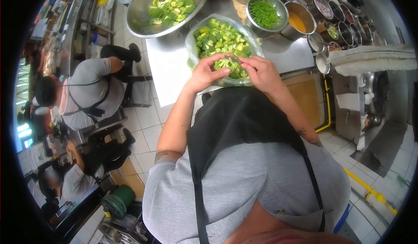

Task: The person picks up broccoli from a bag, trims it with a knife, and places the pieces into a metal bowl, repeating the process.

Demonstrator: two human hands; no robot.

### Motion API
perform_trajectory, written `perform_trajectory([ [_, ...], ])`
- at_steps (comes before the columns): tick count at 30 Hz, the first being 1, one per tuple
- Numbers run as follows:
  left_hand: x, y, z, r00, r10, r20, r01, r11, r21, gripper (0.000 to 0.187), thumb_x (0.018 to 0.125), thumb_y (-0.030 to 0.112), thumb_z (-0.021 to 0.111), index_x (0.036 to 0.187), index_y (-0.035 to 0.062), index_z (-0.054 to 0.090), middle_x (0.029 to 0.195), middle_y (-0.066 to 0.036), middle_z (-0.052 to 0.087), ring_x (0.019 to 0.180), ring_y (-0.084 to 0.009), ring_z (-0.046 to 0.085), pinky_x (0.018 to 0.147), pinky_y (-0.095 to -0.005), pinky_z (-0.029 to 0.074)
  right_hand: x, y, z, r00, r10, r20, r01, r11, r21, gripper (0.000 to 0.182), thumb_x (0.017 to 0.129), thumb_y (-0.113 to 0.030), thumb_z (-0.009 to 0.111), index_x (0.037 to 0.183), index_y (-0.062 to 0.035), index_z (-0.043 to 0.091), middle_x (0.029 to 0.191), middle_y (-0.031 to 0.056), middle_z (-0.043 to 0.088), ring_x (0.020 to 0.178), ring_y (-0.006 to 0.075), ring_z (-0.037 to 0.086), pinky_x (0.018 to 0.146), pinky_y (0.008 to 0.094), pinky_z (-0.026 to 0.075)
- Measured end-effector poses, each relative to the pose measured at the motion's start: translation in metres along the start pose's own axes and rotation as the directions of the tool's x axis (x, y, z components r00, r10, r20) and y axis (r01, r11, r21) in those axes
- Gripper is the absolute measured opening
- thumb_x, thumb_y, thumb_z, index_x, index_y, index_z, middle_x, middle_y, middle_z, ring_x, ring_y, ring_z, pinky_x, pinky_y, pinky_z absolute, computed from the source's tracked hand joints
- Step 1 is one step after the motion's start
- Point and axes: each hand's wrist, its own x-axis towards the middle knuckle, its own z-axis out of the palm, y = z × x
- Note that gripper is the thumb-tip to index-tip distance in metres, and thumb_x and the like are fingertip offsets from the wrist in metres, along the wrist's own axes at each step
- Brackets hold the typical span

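Note:
A clear plastic bag (190, 43) full of cut broccoli stands on the steel table in front of me. Over its near side, my left hand (208, 73) grips a broccoli floret (227, 64) between thumb and fingers. Close beside it, my right hand (262, 73) is closed in a pinch at the floret's right side. A small dark sliver shows between the two hands, too small to identify. Beyond the bag to the left, a large perforated metal colander (136, 19) holds more broccoli pieces (173, 7).
A bowl of cut green vegetables (264, 13) and a pot of orange liquid (297, 22) stand at the right, near several other containers. A towel (372, 60) hangs farther right. Two co-workers (93, 89) are at the left counter. A yellow pipe (370, 189) runs low at the right.

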Motion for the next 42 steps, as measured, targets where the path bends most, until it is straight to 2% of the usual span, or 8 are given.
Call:
perform_trajectory([
  [10, 0.008, -0.010, 0.010, 0.958, 0.117, -0.262, -0.133, 0.990, -0.043, 0.056, 0.094, 0.002, 0.074, 0.147, 0.0044, 0.056, 0.140, -0.007, 0.059, 0.112, -0.0092, 0.060, 0.090, -0.0270, 0.055, -0.001, 0.015, 0.003, 0.851, 0.465, 0.242, -0.524, 0.777, 0.349, 0.028, 0.110, -0.022, 0.053, 0.112, 0.0010, 0.070, 0.079, 0.0021, 0.069, 0.073, 0.0091, 0.059, 0.069, 0.0260, 0.048],
  [17, 0.010, -0.013, 0.003, 0.952, 0.219, -0.211, -0.169, 0.958, 0.231, 0.059, 0.094, -0.004, 0.069, 0.149, 0.0044, 0.050, 0.137, -0.010, 0.057, 0.110, -0.0102, 0.061, 0.089, -0.0276, 0.055, -0.004, 0.007, 0.007, 0.945, 0.317, 0.085, -0.328, 0.919, 0.219, 0.028, 0.107, -0.025, 0.056, 0.106, 0.0005, 0.069, 0.077, 0.0129, 0.071, 0.073, 0.0232, 0.070, 0.072, 0.0365, 0.053],
  [23, 0.004, 0.000, 0.016, 0.962, 0.116, -0.246, -0.128, 0.991, -0.032, 0.050, 0.094, -0.006, 0.066, 0.142, 0.0038, 0.053, 0.141, -0.009, 0.057, 0.083, -0.0068, 0.060, 0.084, -0.0242, 0.053, -0.003, 0.003, 0.004, 0.960, 0.264, 0.095, -0.277, 0.946, 0.166, 0.025, 0.106, -0.023, 0.058, 0.104, 0.0002, 0.068, 0.079, 0.0178, 0.070, 0.072, 0.0276, 0.070, 0.069, 0.0393, 0.053],
  [26, 0.007, -0.011, 0.009, 0.969, 0.118, -0.216, -0.124, 0.992, -0.011, 0.050, 0.094, -0.007, 0.064, 0.142, 0.0020, 0.051, 0.146, -0.009, 0.052, 0.106, -0.0103, 0.062, 0.093, -0.0258, 0.052, -0.005, 0.000, 0.004, 0.962, 0.239, 0.130, -0.259, 0.950, 0.176, 0.026, 0.106, -0.024, 0.058, 0.103, 0.0001, 0.068, 0.077, 0.0160, 0.068, 0.070, 0.0258, 0.068, 0.068, 0.0389, 0.052],
  [32, 0.017, -0.020, 0.004, 0.919, 0.103, -0.381, -0.149, 0.984, -0.094, 0.048, 0.095, 0.003, 0.072, 0.140, 0.0028, 0.055, 0.140, -0.014, 0.058, 0.088, -0.0078, 0.065, 0.070, -0.0251, 0.053, -0.008, 0.003, 0.013, 0.936, 0.303, 0.181, -0.340, 0.910, 0.236, 0.027, 0.107, -0.025, 0.058, 0.102, -0.0005, 0.068, 0.075, 0.0103, 0.068, 0.068, 0.0206, 0.065, 0.066, 0.0370, 0.051],
  [36, 0.033, 0.026, -0.053, 0.841, 0.178, -0.511, -0.016, 0.952, 0.304, 0.050, 0.094, 0.015, 0.076, 0.137, -0.0024, 0.057, 0.138, -0.021, 0.059, 0.097, -0.0167, 0.070, 0.076, -0.0313, 0.059, -0.013, 0.012, 0.016, 0.909, 0.361, 0.209, -0.401, 0.894, 0.201, 0.028, 0.107, -0.026, 0.057, 0.103, -0.0004, 0.068, 0.075, 0.0106, 0.069, 0.069, 0.0206, 0.066, 0.066, 0.0369, 0.051],
  [39, 0.063, 0.060, -0.113, 0.693, 0.448, -0.565, 0.011, 0.777, 0.630, 0.062, 0.094, 0.023, 0.078, 0.146, -0.0006, 0.054, 0.139, -0.023, 0.062, 0.106, -0.0274, 0.073, 0.088, -0.0357, 0.061, -0.011, 0.010, 0.016, 0.911, 0.362, 0.198, -0.397, 0.899, 0.185, 0.028, 0.107, -0.025, 0.056, 0.103, 0.0004, 0.067, 0.076, 0.0118, 0.070, 0.070, 0.0227, 0.068, 0.068, 0.0383, 0.052],
  [42, 0.075, 0.082, -0.112, 0.541, 0.815, -0.205, 0.186, 0.122, 0.975, 0.067, 0.094, 0.029, 0.077, 0.149, -0.0005, 0.052, 0.148, -0.029, 0.055, 0.116, -0.0341, 0.071, 0.098, -0.0420, 0.058, -0.012, 0.012, 0.015, 0.935, 0.333, 0.123, -0.348, 0.928, 0.132, 0.026, 0.107, -0.021, 0.052, 0.112, 0.0008, 0.066, 0.077, 0.0127, 0.071, 0.073, 0.0253, 0.070, 0.072, 0.0401, 0.054],
])
